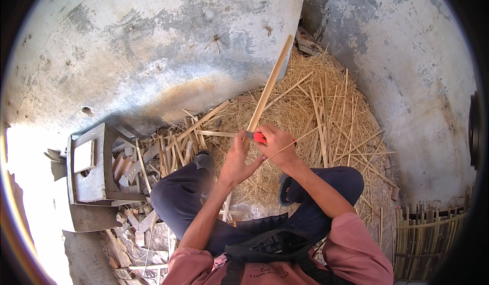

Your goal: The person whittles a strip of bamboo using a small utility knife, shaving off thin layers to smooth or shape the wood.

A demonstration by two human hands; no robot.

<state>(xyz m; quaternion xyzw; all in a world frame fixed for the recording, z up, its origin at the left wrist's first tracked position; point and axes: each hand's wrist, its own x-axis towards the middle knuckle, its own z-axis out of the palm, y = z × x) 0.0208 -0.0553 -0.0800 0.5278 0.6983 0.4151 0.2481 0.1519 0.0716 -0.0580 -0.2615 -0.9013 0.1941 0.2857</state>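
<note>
A long, pale wooden strip (268,88), which looks like split bamboo, slants up and away from my hands toward the wall. My left hand (236,159) is closed on its near end, thumb up beside the blade. In my right hand (276,143) is a red-handled knife (260,137), gripped with the fingers wrapped round the handle. Its short blade lies across the strip close to my left thumb. A thin sliver runs past my right hand toward the right; whether it is attached to anything is hidden.
A heap of shavings (300,96) and loose strips spreads in front of my crossed legs (178,196). To the left stands a worn wooden stool-like frame (104,158) among wood scraps. A slatted bamboo piece (430,239) is at lower right. Weathered walls (168,35) close in ahead and right.
</note>
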